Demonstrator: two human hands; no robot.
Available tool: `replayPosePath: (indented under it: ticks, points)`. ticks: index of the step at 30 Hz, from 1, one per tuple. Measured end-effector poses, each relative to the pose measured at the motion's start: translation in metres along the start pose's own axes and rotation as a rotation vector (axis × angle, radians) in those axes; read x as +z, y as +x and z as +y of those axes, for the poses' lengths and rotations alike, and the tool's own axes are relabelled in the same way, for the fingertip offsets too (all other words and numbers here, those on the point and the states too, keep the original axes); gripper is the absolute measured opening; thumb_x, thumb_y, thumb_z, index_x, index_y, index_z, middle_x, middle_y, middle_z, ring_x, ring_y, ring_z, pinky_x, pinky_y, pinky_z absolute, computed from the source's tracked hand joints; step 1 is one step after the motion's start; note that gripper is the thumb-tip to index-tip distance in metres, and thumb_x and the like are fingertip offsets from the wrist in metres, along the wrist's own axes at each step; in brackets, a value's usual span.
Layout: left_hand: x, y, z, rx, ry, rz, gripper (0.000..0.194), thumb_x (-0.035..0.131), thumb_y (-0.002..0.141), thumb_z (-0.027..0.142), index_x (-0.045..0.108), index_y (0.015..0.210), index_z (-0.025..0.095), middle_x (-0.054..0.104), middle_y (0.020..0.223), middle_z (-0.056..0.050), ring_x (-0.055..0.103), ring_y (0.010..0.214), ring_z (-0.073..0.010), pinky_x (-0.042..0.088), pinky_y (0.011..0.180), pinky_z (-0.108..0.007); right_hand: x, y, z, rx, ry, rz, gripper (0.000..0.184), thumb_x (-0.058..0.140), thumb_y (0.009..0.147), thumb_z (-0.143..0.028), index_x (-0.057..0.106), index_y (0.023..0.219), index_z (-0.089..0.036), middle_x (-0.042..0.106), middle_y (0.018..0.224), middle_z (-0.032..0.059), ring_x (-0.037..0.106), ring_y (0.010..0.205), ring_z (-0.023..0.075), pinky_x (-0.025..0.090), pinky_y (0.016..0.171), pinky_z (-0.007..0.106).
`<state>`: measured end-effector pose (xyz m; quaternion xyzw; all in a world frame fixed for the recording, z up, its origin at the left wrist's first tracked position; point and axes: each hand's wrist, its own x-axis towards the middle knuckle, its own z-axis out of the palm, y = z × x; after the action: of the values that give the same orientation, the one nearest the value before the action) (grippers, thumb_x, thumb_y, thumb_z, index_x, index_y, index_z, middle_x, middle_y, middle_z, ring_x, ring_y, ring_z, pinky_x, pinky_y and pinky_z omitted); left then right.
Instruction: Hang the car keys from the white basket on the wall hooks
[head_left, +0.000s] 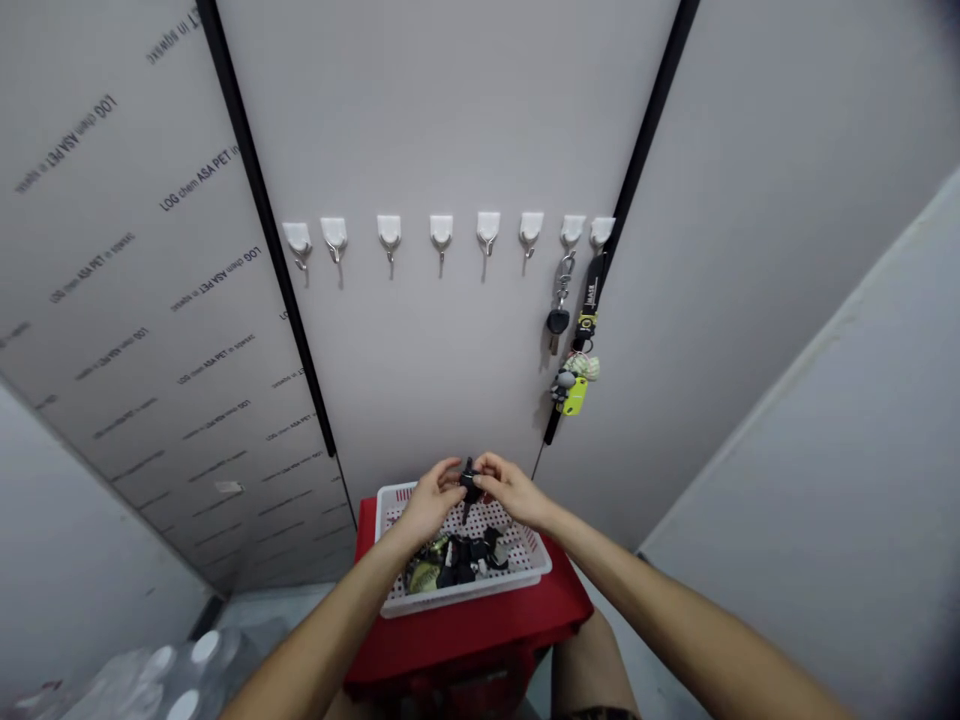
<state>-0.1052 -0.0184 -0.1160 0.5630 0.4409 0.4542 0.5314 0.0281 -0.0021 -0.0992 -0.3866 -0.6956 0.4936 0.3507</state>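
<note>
Head view: your left hand (pixel 430 498) and right hand (pixel 516 490) pinch a small black key-like object (pixel 470 483) above the white perforated plastic basket (pixel 420 602). Small black items (pixel 465 562) lie inside the basket; white-backed metal hooks (pixel 441 231) line the grey wall (pixel 420 360) above it.

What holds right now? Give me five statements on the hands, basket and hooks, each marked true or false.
1. The white basket sits on a red surface. True.
2. The white basket is empty. False: it holds a pile of small things.
3. A black item is between the left hand and right hand. True.
4. Five hooks form the row. False: there are eight white hooks.
5. In this view, the key hangs left of the black strap. True.
</note>
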Motion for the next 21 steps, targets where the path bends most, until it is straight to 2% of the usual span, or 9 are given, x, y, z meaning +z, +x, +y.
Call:
replayPosePath:
  ticks: [3,6,8,10,12,14,17,21]
  points:
    - [0.006,0.0,0.011,0.054,0.016,-0.001,0.042,0.048,0.057,0.008,0.04,0.098,0.011,0.05,0.098,-0.009,0.05,0.081,-0.0128,0.038,0.074,-0.026,0.0,0.001,-0.009,-0.042,0.044,0.057,0.01,0.041,0.064,-0.024,0.041,0.069,-0.016,0.041,0.056,-0.0049,0.038,0.049,0.0057,0.033,0.047,0.019]
    - [0.013,0.001,0.017,0.117,0.146,0.126,0.044,0.053,0.055,0.013,0.041,0.097,0.012,0.051,0.095,-0.008,0.05,0.08,-0.0144,0.038,0.073,-0.028,0.003,0.003,-0.016,-0.104,0.007,0.186,0.008,0.044,0.062,-0.021,0.043,0.068,-0.016,0.045,0.059,-0.0033,0.043,0.055,0.0073,0.036,0.054,0.021]
    - [0.016,0.002,0.02,0.145,0.235,0.228,0.04,0.052,0.055,0.016,0.043,0.094,0.012,0.052,0.09,-0.007,0.048,0.08,-0.0152,0.036,0.074,-0.029,0.005,0.003,-0.022,-0.139,-0.047,0.217,0.006,0.043,0.063,-0.019,0.046,0.067,-0.016,0.048,0.063,-0.0016,0.046,0.061,0.0089,0.037,0.061,0.022]
    - [0.016,0.005,0.025,0.163,0.268,0.244,0.034,0.05,0.057,0.015,0.045,0.09,0.011,0.053,0.085,-0.006,0.048,0.079,-0.0148,0.035,0.074,-0.028,0.003,0.003,-0.029,-0.179,-0.159,0.219,0.012,0.038,0.066,-0.017,0.05,0.07,-0.016,0.051,0.067,0.0004,0.047,0.068,0.0103,0.036,0.066,0.024]
    - [0.013,0.007,0.03,0.175,0.251,0.196,0.035,0.047,0.055,0.01,0.045,0.091,0.012,0.052,0.084,-0.004,0.047,0.078,-0.0135,0.035,0.073,-0.026,-0.002,0.002,-0.037,-0.24,-0.326,0.25,0.018,0.037,0.066,-0.015,0.052,0.076,-0.016,0.051,0.074,0.0025,0.046,0.072,0.0114,0.035,0.069,0.026]
    - [0.01,0.009,0.035,0.165,0.223,0.138,0.046,0.045,0.052,0.005,0.041,0.098,0.013,0.051,0.084,-0.003,0.046,0.074,-0.0113,0.036,0.069,-0.023,-0.009,0.001,-0.044,-0.309,-0.488,0.271,0.023,0.039,0.064,-0.014,0.052,0.083,-0.017,0.049,0.082,0.0042,0.044,0.078,0.0128,0.034,0.071,0.027]
    - [0.006,0.009,0.043,0.102,0.213,0.029,0.063,0.044,0.049,0.002,0.028,0.109,0.013,0.048,0.071,0.001,0.042,0.055,-0.0066,0.034,0.052,-0.019,-0.016,0.0,-0.05,-0.37,-0.622,0.148,0.026,0.04,0.062,-0.009,0.054,0.082,-0.017,0.049,0.081,0.0039,0.043,0.078,0.0124,0.033,0.07,0.025]
    - [0.005,0.007,0.051,0.005,0.189,-0.128,0.073,0.044,0.047,0.0,0.02,0.114,0.015,0.041,0.057,0.007,0.034,0.041,-0.0028,0.027,0.04,-0.015,-0.02,-0.002,-0.053,-0.335,-0.655,-0.008,0.028,0.038,0.06,-0.005,0.054,0.08,-0.016,0.049,0.069,0.0009,0.044,0.062,0.0083,0.034,0.058,0.02]
